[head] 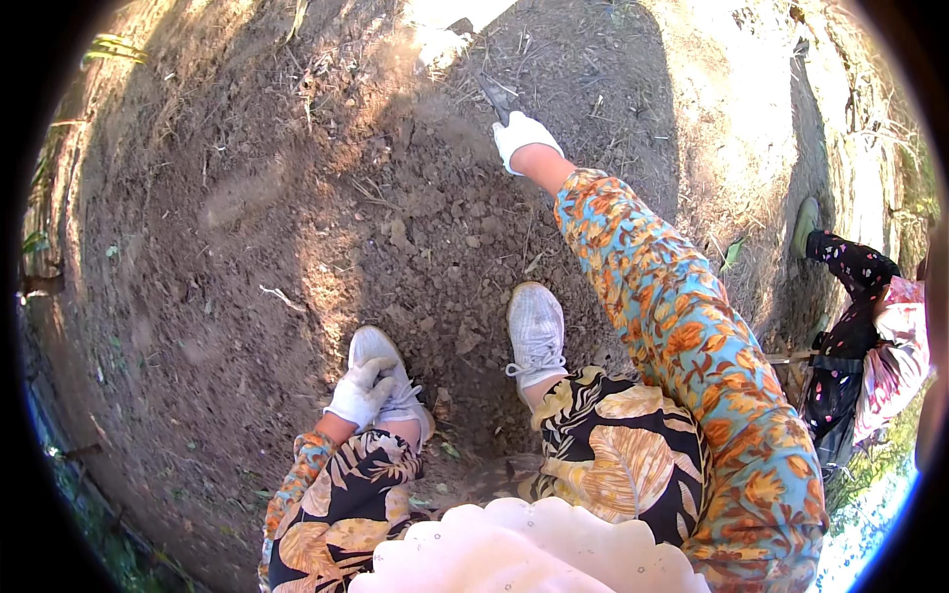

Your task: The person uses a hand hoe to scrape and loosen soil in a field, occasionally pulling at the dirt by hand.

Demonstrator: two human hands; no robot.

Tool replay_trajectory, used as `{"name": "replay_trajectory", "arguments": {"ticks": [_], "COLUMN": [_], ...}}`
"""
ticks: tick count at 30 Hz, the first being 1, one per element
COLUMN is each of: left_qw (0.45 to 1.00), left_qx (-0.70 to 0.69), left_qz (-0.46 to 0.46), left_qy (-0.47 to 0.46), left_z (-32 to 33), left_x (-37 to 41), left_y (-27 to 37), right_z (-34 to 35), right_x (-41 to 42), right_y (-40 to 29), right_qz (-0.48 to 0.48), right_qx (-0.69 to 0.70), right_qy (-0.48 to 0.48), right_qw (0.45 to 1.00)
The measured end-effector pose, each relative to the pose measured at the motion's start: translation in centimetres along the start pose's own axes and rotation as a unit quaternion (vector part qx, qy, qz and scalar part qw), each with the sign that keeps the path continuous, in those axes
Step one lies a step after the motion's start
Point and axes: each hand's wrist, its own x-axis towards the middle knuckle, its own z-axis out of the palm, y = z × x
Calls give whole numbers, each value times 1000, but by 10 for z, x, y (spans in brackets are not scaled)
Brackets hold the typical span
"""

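My right hand (525,139), in a white glove, is stretched forward and closed around a hand tool with a dark flat blade (495,98). The blade points away from me, close to the soil; its handle is hidden in my fist, so the exact kind of tool is unclear. Loose, crumbly soil (445,215) lies in front of my shoes. Low by my left shoe (374,345) is my left hand (363,393), also gloved in white, with fingers bent and somewhat apart. Nothing shows in it. My right shoe (535,326) stands on the broken soil.
Another person (852,326) in dark patterned trousers is at the far right. Dry stalks and twigs (282,298) are scattered over the ground. A bright pale patch (452,22) lies at the top, beside a dark lump. Plants (115,48) edge the left side.
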Motion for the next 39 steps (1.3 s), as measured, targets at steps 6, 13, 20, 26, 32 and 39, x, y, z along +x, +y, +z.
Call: {"name": "replay_trajectory", "arguments": {"ticks": [6, 13, 20, 26, 32, 39], "left_qw": [999, 999, 1000, 1000, 1000, 1000], "left_qx": [23, 33, 11, -6, -6, 14], "left_qz": [-10, -1, 5, 16, 0, 14], "left_qy": [-24, -13, -19, 10, -14, -5], "left_z": [-6, -4, -2, -2, 0, 0], "left_x": [-1, 2, 9, -4, -2, 4], "left_y": [-3, 1, 5, 4, -6, 2], "right_z": [9, 36, 61, 35, -1, 19], "right_x": [-34, -68, -99, -156, -87, -28], "right_y": [45, 90, 156, 133, 56, 56], "right_qz": [35, 65, 126, 217, 16, 9], "right_qx": [-34, 14, 204, 512, 162, -9], "right_qy": [-42, -27, -57, -84, 77, -33], "right_qw": [998, 997, 969, 827, 984, 999]}}
